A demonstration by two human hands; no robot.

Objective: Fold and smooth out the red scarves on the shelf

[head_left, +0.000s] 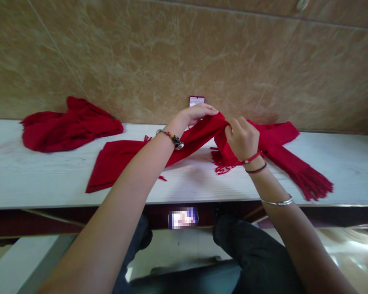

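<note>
A red fringed scarf (199, 136) is lifted off the white table, with its folded left part lying flat. My left hand (200, 112) holds its raised upper edge, with the fingers stretched over the cloth and the thumb partly hidden. Close by on the right, my right hand (243, 136) is closed with its fingers bent around the cloth. Fringe hangs to the table beneath my right hand. Behind and right of that hand lies more red fringed cloth (282, 153), crossed over itself; whether it joins the held scarf is hidden.
A crumpled red cloth (67, 128) lies at the table's left. A phone (197, 100) leans against the marbled wall (141, 53), partly behind my left hand. Another lit phone (183, 218) is below the front edge of the white table (49, 179), above my legs.
</note>
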